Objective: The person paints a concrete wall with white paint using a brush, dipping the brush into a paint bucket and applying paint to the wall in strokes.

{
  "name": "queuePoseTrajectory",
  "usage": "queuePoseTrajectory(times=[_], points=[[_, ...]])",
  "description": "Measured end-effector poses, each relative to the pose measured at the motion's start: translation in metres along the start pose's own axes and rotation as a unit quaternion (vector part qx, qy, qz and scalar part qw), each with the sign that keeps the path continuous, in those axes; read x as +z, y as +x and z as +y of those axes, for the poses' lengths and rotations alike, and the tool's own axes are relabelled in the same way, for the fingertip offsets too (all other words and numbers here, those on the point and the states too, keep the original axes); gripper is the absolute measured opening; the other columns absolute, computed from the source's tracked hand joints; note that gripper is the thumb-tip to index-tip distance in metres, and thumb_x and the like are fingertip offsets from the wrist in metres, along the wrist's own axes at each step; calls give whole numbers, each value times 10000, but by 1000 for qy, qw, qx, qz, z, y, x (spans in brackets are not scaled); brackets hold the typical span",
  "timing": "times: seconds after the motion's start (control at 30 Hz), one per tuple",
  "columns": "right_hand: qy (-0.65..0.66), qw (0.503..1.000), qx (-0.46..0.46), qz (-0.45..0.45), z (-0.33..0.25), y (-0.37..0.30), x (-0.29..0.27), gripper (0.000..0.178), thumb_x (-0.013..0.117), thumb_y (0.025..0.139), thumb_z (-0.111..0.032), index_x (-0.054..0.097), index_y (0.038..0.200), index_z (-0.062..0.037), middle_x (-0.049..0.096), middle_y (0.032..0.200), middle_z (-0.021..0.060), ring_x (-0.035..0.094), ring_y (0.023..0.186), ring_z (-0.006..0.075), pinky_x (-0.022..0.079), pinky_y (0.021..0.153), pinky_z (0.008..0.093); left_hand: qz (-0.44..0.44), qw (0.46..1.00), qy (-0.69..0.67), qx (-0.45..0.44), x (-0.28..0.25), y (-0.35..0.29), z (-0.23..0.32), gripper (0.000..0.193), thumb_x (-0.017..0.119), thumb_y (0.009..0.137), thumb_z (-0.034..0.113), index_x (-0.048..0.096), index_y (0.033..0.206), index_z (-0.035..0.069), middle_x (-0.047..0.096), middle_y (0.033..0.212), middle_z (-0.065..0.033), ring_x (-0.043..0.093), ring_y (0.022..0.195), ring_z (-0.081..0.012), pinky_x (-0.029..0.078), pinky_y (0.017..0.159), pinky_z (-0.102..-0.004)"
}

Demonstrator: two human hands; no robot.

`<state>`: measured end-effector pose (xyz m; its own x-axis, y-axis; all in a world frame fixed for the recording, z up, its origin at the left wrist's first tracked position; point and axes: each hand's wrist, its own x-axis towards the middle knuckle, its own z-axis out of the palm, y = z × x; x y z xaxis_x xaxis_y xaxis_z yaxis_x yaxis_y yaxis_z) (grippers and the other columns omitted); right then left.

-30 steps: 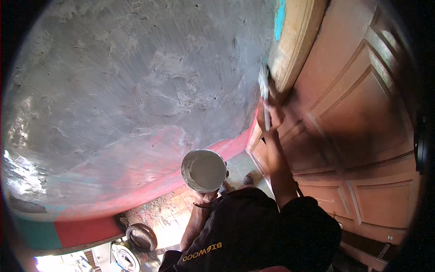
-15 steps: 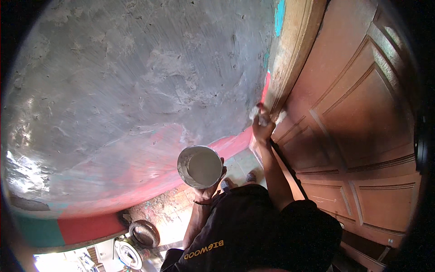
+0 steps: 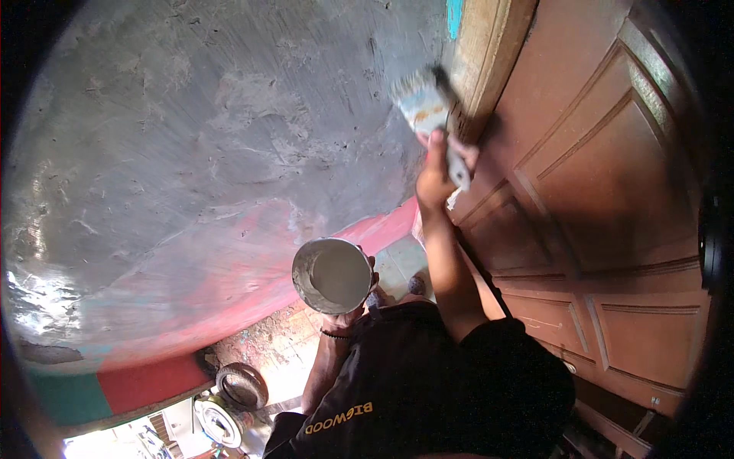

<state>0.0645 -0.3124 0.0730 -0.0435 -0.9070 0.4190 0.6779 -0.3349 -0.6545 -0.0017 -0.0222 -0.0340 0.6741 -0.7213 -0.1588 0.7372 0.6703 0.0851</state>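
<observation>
My left hand (image 3: 345, 320) grips a round tub (image 3: 307, 289) from below and along its right side. Pale grey, paint-like liquid (image 3: 341, 277) fills part of it, and grey smears coat its inner wall. A wide flat paintbrush (image 3: 430, 115) is in my right hand (image 3: 436, 180), fingers closed round its light handle. Its bristles point up and to the left, at the right part of the grey wall (image 3: 229, 138) beside the wooden door frame. Motion blurs the bristle tips, so I cannot tell whether they touch the wall.
A brown panelled door (image 3: 589, 168) stands close on my right, behind a bare wooden frame (image 3: 489, 53). Pink paint (image 3: 252, 237) shows along the lower wall. Down at the left, a tyre (image 3: 241, 385) lies on the debris-strewn tiled floor (image 3: 287, 348).
My right hand has moved up along the door frame, and the brush now shows plainly with bristles upward. The tub in my left hand has shifted slightly left and up in view.
</observation>
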Motion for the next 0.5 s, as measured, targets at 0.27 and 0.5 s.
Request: queuePoseTrajectory(times=[0.27,0.5], points=[[-213,977,2,-2,132,-128,-142,224,796,902,-35,577,864,-11,670,812,70,633,773,150,540,689,329,39,999,-28,11,6,-19,14,633,529,1055,501,421,1546,117,483,1565,-181,484,1406,-472,453,1105,-678],[-399,912,96,11,228,-167,-237,264,847,850,-77,595,792,-23,625,733,40,595,723,161,523,684,339,73,995,-68,-2,3,-12,9,620,523,1042,518,446,1528,140,466,1587,-154,478,1398,-470,457,1049,-645]])
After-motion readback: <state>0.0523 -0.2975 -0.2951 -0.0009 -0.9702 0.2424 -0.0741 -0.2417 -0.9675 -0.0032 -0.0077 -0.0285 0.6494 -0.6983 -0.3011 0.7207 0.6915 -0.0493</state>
